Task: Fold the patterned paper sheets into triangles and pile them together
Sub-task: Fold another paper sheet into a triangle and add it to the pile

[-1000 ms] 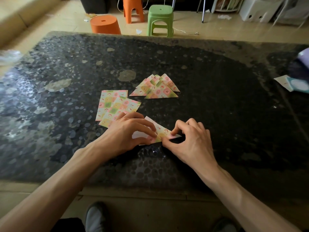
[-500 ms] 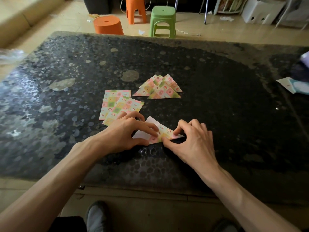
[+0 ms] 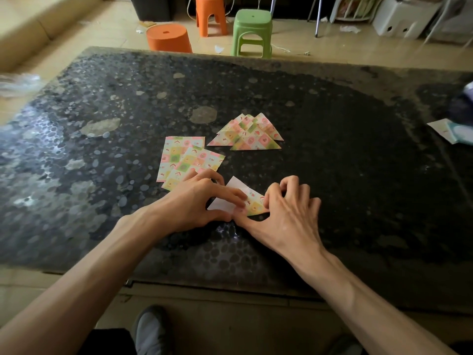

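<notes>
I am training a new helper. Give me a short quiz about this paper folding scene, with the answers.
1. True or false: the pile of triangles lies farther from the person than the flat sheets.
2. The left hand and the right hand both touch: A the half-folded sheet; B the pile of triangles; C nothing.
3. Fill in: the flat sheets lie to the ___ of the half-folded sheet.
Key: 1 true; 2 A; 3 left.

The half-folded sheet (image 3: 253, 204) is showing pink, yellow and green checks over a white back. The flat sheets (image 3: 183, 158) and triangle pile (image 3: 247, 136) are wearing the same checks (small motifs, possibly hearts, blurred). The table (image 3: 358, 175) is looking black, mottled with pale spots.
</notes>
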Available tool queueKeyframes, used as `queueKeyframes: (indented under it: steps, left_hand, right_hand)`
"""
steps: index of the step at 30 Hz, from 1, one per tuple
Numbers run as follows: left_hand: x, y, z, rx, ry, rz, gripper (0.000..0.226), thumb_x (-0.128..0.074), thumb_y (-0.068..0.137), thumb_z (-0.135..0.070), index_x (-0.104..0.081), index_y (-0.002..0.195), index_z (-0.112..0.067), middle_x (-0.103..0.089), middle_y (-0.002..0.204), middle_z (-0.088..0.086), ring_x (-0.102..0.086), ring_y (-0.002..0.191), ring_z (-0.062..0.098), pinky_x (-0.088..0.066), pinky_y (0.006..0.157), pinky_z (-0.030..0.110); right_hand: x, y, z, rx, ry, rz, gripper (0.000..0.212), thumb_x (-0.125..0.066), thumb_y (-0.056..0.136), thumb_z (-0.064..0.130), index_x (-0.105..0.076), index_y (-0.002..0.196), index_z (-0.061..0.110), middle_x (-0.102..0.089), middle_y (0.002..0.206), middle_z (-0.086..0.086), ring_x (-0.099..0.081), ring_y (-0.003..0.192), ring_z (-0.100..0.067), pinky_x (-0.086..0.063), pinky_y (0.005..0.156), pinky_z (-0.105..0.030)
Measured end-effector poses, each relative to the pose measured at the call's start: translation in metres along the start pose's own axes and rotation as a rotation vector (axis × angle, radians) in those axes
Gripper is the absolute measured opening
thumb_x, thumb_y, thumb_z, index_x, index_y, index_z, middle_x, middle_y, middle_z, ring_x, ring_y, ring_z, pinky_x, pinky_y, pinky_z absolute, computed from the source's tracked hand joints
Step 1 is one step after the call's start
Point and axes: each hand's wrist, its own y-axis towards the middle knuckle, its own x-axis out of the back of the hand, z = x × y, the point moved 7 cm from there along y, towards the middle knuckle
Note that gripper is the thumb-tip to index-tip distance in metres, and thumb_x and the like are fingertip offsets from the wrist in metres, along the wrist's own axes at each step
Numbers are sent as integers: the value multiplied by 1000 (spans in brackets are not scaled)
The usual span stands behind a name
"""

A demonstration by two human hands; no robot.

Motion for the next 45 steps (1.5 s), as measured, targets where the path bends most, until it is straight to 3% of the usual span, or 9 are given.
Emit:
queueKeyframes:
  steps: [11,16,21,26,31,37,45]
  left_hand:
    - [1,-1,0,32,-2,7,44,-75,87,-46,-63,127,-56,-58,128,-39,-35,121,-1,-33,109,41]
    - [1,0,0,24,5,13,43,-75,87,-47,-64,127,-56,-55,126,-45,-35,119,-1,-34,108,43]
    - [1,0,1,19,4,19,44,-76,87,-44,-63,127,-57,-54,126,-47,-36,120,-1,-32,109,42]
    - [3,1,-4,7,-13,5,37,-62,87,-63,-65,123,-58,-53,126,-50,-39,119,0,-34,109,44]
    - [3,1,-3,13,-23,-20,36,-64,86,-60,-68,121,-55,-55,123,-50,-40,117,-2,-36,107,41]
    - [2,4,-6,83,-63,-196,26,-72,79,-62,-76,102,-52,-68,107,-36,-47,110,2,-43,101,42]
    - [-1,5,-3,147,-87,-237,36,-64,72,-76,-76,97,-53,-70,108,-29,-47,114,2,-48,97,42]
  right_hand:
    - [-2,11,-11,-31,157,119,74,-50,61,102,-50,92,35,-29,120,9,-37,118,-16,-31,96,-37]
    - [-1,11,-11,-33,185,87,76,-56,59,100,-47,102,38,-29,118,9,-37,119,-17,-30,96,-37]
    - [4,15,-18,-43,298,176,73,-73,63,84,-46,115,41,-29,121,11,-37,129,-16,-27,97,-34]
    - [5,15,-18,-56,304,194,69,-76,67,79,-46,117,42,-30,125,10,-35,131,-16,-28,101,-34]
    - [9,18,-24,-80,343,229,55,-82,75,61,-51,116,43,-37,134,6,-40,131,-17,-32,106,-36]
    - [11,17,-25,-87,371,248,50,-82,79,54,-52,117,43,-38,133,7,-40,132,-16,-32,106,-36]
    - [15,17,-28,-91,419,265,43,-84,81,46,-54,112,44,-40,128,9,-45,126,-13,-38,108,-35]
